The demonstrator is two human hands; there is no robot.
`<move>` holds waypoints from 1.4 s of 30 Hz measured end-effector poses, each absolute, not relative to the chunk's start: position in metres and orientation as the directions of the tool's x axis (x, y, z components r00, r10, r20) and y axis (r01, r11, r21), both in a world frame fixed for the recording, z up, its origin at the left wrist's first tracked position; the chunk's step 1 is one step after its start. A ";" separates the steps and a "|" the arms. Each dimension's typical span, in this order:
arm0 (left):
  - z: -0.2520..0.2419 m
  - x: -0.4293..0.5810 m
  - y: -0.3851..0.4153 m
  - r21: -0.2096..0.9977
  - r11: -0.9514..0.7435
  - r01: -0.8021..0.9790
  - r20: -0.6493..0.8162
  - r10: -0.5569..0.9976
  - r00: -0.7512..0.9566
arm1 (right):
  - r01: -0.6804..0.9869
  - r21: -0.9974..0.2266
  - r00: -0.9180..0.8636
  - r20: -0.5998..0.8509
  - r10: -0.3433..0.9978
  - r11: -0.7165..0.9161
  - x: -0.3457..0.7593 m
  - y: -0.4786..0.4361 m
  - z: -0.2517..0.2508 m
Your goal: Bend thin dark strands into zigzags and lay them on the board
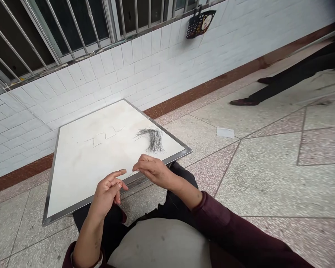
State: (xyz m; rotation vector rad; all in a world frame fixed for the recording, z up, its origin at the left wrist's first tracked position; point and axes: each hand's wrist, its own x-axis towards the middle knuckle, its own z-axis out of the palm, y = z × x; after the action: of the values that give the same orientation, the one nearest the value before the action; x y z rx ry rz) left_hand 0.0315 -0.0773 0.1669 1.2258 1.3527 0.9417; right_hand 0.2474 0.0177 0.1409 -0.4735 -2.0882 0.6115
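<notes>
The person sits low over a white board (80, 175) resting across the knees, both hands at its near edge. The right hand (153, 170) has its fingers curled in, thumb and forefinger pinched narrow on what looks like a single fine strand; the strand itself is too thin to make out for certain. The left hand (109, 190) hovers just beside it, fingers loosely bent, forefinger stretched toward the right fingertips, holding nothing that I can see.

Just beyond the right hand, further onto the board, lies a small bundle of dark hair (153, 139), fanned and curved. Ahead of the left hand, a few separate kinked strands (104, 137) lie in a row.

To do this well, I judge the pinch must stay light and right at the strand's tip, with the left forefinger meeting it close so the hair does not slip or curl away. Keeping both hands low over the pale surface should help the strand show. The bundle is best left undisturbed by the wrist.
</notes>
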 end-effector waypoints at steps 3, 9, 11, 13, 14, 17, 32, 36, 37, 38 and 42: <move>0.171 0.016 -0.080 0.979 0.114 0.172 -0.091 0.987 -0.134 | 0.163 -0.584 -0.407 0.694 0.593 0.795 0.256 0.026 0.144; 0.178 0.025 -0.078 0.972 0.007 0.237 0.039 0.982 -0.187 | 0.110 -0.588 -0.402 0.711 0.577 0.801 0.247 0.016 0.149; 0.176 0.038 -0.077 0.976 0.001 0.219 0.026 0.993 -0.119 | 0.078 -0.597 -0.432 0.701 0.567 0.798 0.241 0.011 0.147; 0.171 0.049 -0.077 0.984 0.006 0.175 0.004 0.998 -0.057 | 0.049 -0.600 -0.471 0.691 0.548 0.799 0.238 0.008 0.145; 0.167 0.052 -0.078 0.987 0.009 0.158 -0.004 0.999 -0.034 | 0.039 -0.598 -0.490 0.687 0.537 0.801 0.237 0.008 0.143; 0.158 0.054 -0.079 0.986 0.009 0.167 -0.007 1.000 -0.012 | 0.041 -0.586 -0.536 0.671 0.513 0.809 0.238 0.008 0.139; 0.157 0.046 -0.086 0.883 -0.122 0.454 0.151 0.988 -0.028 | 0.089 -0.584 -0.590 0.622 0.515 0.807 0.232 0.007 0.134; 0.155 0.034 -0.089 0.867 -0.111 0.485 0.175 0.981 -0.087 | 0.101 -0.616 -0.542 0.625 0.563 0.781 0.234 0.012 0.133; 0.156 0.030 -0.090 0.862 -0.095 0.499 0.185 0.974 -0.135 | 0.111 -0.624 -0.511 0.632 0.582 0.774 0.235 0.014 0.133; 0.158 0.025 -0.091 0.857 -0.073 0.510 0.198 0.960 -0.196 | 0.122 -0.630 -0.478 0.640 0.602 0.767 0.237 0.016 0.133; 0.168 0.023 -0.094 0.851 -0.023 0.525 0.239 0.907 -0.347 | 0.114 -0.640 -0.442 0.653 0.615 0.760 0.237 0.018 0.134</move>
State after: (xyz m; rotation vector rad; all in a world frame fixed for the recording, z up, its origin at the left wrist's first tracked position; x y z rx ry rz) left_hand 0.0226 -0.0939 0.1676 1.4949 1.8699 1.3260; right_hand 0.2367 0.0176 0.1345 -0.5515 -1.9722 0.6413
